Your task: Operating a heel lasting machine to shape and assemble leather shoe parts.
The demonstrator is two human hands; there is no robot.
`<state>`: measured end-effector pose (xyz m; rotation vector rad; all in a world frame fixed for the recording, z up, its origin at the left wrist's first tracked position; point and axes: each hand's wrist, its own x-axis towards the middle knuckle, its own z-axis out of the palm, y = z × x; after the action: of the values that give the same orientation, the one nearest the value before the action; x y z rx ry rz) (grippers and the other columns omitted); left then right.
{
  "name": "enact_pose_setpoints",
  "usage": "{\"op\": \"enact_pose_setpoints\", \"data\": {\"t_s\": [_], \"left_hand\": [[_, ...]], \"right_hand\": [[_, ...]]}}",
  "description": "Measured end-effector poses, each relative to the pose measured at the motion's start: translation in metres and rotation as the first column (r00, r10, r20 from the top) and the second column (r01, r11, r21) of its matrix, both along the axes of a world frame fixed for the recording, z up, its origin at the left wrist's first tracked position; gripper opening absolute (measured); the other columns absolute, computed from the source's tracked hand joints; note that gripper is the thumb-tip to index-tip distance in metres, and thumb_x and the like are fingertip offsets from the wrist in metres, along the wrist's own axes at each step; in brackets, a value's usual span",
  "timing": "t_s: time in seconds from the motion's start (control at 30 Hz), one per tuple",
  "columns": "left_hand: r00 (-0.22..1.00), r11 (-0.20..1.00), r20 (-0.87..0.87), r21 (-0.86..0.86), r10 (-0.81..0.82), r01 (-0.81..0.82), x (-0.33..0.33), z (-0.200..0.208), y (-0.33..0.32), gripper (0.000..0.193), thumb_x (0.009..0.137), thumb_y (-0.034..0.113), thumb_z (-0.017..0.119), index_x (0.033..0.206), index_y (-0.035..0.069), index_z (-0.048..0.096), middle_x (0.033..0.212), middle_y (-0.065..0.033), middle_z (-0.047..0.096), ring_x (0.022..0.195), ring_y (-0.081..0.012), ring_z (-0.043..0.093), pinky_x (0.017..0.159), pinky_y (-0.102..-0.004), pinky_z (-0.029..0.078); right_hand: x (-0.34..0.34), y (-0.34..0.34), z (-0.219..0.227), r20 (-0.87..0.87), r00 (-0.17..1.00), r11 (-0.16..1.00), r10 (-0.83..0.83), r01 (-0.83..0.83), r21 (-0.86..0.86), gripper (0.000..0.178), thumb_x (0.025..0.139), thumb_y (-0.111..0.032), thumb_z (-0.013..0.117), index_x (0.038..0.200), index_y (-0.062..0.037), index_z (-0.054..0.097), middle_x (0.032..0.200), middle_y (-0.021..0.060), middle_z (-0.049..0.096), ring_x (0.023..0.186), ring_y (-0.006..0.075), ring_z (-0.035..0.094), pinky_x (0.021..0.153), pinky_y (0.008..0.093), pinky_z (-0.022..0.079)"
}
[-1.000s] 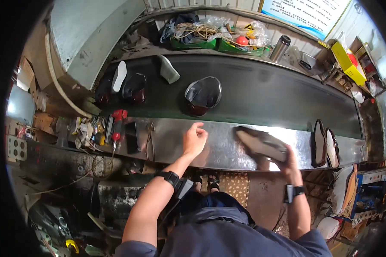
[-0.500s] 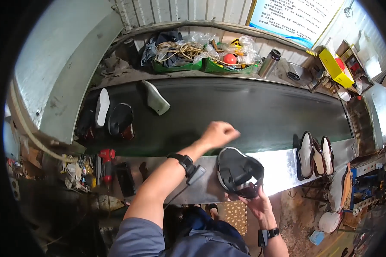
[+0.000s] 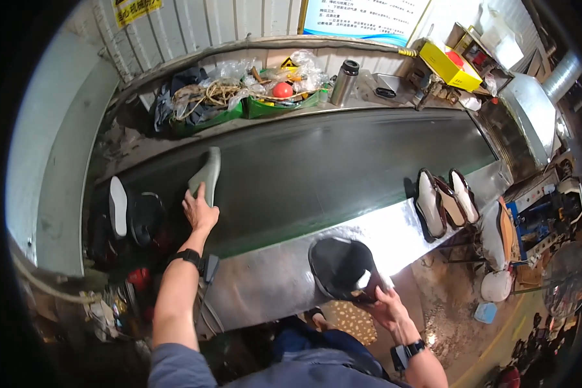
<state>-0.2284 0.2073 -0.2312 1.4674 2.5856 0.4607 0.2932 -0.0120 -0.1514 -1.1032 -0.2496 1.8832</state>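
Observation:
Toward the left of the black belt, my left hand [image 3: 200,211] is closed round the near end of a grey-green shoe last [image 3: 208,169]. The last lies at a slant, its far tip pointing away from me. Over the front metal ledge, my right hand [image 3: 390,307] grips the lower right edge of a dark boot [image 3: 340,266]. The boot's wide opening faces up and shows a black lining. Part of its lower side is hidden by my fingers. Left of my left hand are a white insole [image 3: 118,205] and another dark boot [image 3: 148,218].
Three brown shoes with pale insides [image 3: 431,205] stand on the ledge at right. Behind the belt are green bins [image 3: 281,105] of rope and plastic, a steel flask [image 3: 345,83] and a yellow box [image 3: 451,68]. A red tool [image 3: 138,278] lies at left.
My left hand has moved left from above the boot onto the shoe last. The last has turned. My right hand still holds the boot. The view has shifted right.

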Motion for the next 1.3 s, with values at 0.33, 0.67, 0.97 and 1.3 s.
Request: {"op": "enact_pose_setpoints", "data": {"t_s": [0.33, 0.67, 0.97, 1.3], "left_hand": [[0.520, 0.405, -0.236, 0.402, -0.821, 0.821, 0.208, 0.085, -0.197, 0.030, 0.072, 0.013, 0.074, 0.101, 0.015, 0.072, 0.131, -0.0134, 0.054, 0.127, -0.0338, 0.049, 0.116, -0.0540, 0.037], [0.170, 0.926, 0.915, 0.340, -0.366, 0.165, 0.277, 0.055, -0.216, 0.039, 0.100, 0.048, 0.066, 0.095, 0.012, 0.078, 0.092, -0.0056, 0.073, 0.091, -0.0231, 0.068, 0.096, -0.0398, 0.047], [0.170, 0.997, 0.982, -0.078, 0.082, -0.029, 0.182, 0.015, -0.138, 0.032, 0.099, 0.028, 0.072, 0.114, 0.000, 0.073, 0.117, -0.0134, 0.073, 0.101, -0.0233, 0.071, 0.084, -0.0354, 0.057], [0.880, 0.960, 0.472, 0.268, -0.060, -0.078, 0.215, -0.010, -0.136, 0.032, 0.094, 0.036, 0.073, 0.098, 0.005, 0.078, 0.094, -0.0184, 0.072, 0.094, -0.0401, 0.069, 0.085, -0.0457, 0.053]], "right_hand": [[0.010, 0.058, -0.001, -0.107, 0.991, 0.996, -0.081, 0.085, 0.034, 0.044, 0.105, -0.031, 0.061, 0.142, -0.0093, 0.054, 0.141, 0.0078, 0.060, 0.137, 0.0291, 0.051, 0.113, 0.0593, 0.044], [0.020, 0.038, 0.041, 0.462, 0.879, 0.892, 0.119, -0.300, 0.339, 0.031, 0.103, -0.027, 0.064, 0.124, -0.0044, 0.069, 0.097, 0.0001, 0.072, 0.091, 0.0071, 0.063, 0.077, 0.0311, 0.050], [-0.027, -0.040, -0.036, 0.801, 0.302, -0.051, -0.517, -0.945, 0.323, 0.050, 0.077, -0.021, 0.085, 0.124, -0.0094, 0.071, 0.117, 0.0143, 0.060, 0.111, 0.0319, 0.060, 0.115, 0.0527, 0.044], [-0.032, -0.018, -0.072, 0.800, 0.600, 0.394, -0.007, -0.734, 0.554, 0.101, 0.077, -0.017, 0.087, 0.157, 0.0050, 0.030, 0.161, 0.0312, 0.031, 0.151, 0.0435, 0.032, 0.125, 0.0471, 0.025]]}}
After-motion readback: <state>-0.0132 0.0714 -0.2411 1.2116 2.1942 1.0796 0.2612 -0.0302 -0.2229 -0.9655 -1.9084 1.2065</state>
